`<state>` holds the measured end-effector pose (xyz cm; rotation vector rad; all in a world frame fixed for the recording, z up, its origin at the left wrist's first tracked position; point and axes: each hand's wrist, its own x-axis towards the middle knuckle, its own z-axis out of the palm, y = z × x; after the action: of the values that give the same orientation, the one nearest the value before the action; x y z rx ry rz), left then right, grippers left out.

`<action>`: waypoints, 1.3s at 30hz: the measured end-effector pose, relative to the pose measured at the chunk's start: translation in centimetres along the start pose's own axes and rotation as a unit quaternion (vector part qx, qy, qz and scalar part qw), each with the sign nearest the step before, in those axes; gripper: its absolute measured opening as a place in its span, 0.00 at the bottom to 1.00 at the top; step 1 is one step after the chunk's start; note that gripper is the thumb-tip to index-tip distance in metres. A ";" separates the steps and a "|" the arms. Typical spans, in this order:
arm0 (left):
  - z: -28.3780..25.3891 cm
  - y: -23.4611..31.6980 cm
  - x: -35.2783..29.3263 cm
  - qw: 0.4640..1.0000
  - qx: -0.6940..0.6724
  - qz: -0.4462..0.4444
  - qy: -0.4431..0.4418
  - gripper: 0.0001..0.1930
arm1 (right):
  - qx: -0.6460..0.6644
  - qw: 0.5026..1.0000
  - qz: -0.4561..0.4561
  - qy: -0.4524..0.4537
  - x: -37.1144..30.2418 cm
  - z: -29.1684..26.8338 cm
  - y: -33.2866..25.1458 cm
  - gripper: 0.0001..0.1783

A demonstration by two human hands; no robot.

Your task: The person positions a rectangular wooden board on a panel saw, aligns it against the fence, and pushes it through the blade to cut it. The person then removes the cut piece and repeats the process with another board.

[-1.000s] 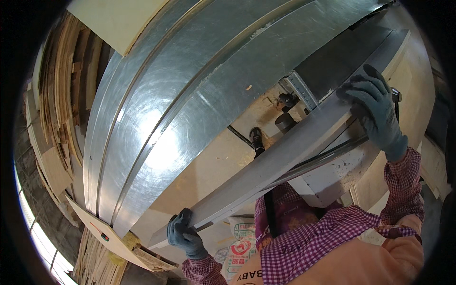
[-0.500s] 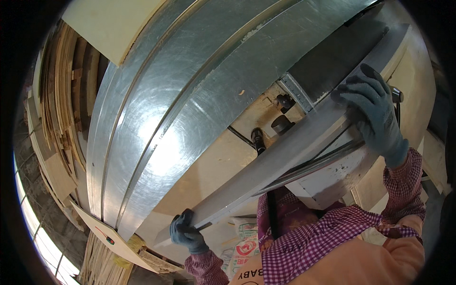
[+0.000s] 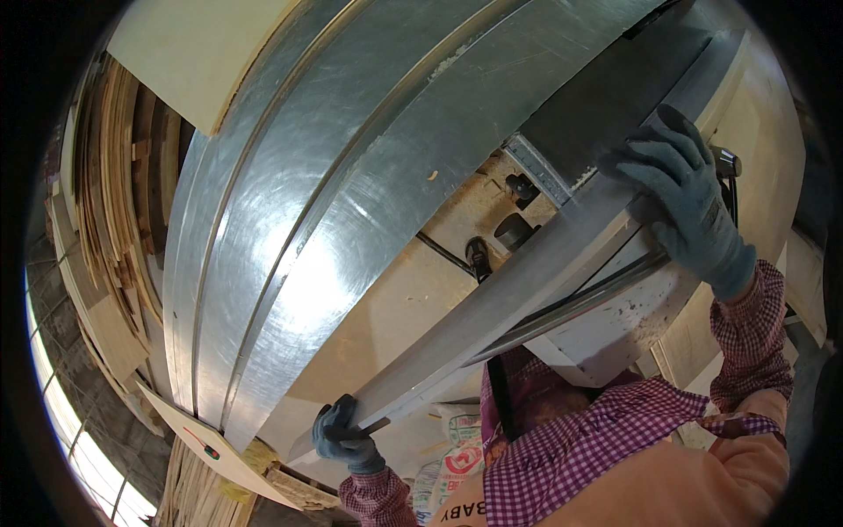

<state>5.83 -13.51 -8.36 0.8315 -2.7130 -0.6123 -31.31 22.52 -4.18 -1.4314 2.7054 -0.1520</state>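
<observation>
A long grey metal rail (image 3: 457, 325) runs diagonally from lower left to upper right in front of me. My left hand (image 3: 349, 436), in a blue-grey work glove with dark fingertips, is closed round the rail near its lower left end. Farther up on the right, my right hand (image 3: 689, 198) wears a matching glove. Its fingers are spread and stretched out over the rail, with the thumb apart below them. Part of the rail beneath this hand is hidden.
A broad grooved metal table (image 3: 378, 211) spans beyond the rail. A pale board (image 3: 198, 61) overlaps its far left, and stacked wood strips (image 3: 118, 193) stand beside it. Between table and rail, a gap shows the dusty floor and a shoe (image 3: 478, 258). Printed sacks (image 3: 458, 439) lie below.
The right hand's fingers have straightened and spread slightly. My left hand stays closed on the rail. The whole view has shifted a little.
</observation>
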 end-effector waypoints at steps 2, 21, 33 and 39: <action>0.7 -0.8 -0.1 1.000 -0.005 0.007 0.000 0.37 | -0.020 1.000 0.009 0.004 0.1 0.4 -0.3 0.21; 1.6 -1.4 -0.5 1.000 0.017 -0.004 0.007 0.36 | -0.037 0.998 0.041 -0.024 -0.2 1.0 -0.2 0.28; 0.9 1.7 0.4 0.996 0.041 0.018 0.081 0.35 | -0.037 0.998 0.043 -0.017 -0.9 1.0 1.3 0.32; 2.6 -1.7 -0.8 0.995 0.040 0.045 0.075 0.36 | -0.048 0.997 0.055 -0.033 -0.1 0.5 -0.2 0.29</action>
<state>6.36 -13.49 -11.48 0.7381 -2.6346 -0.4078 -31.06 22.46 -4.69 -1.2820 2.7621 0.0310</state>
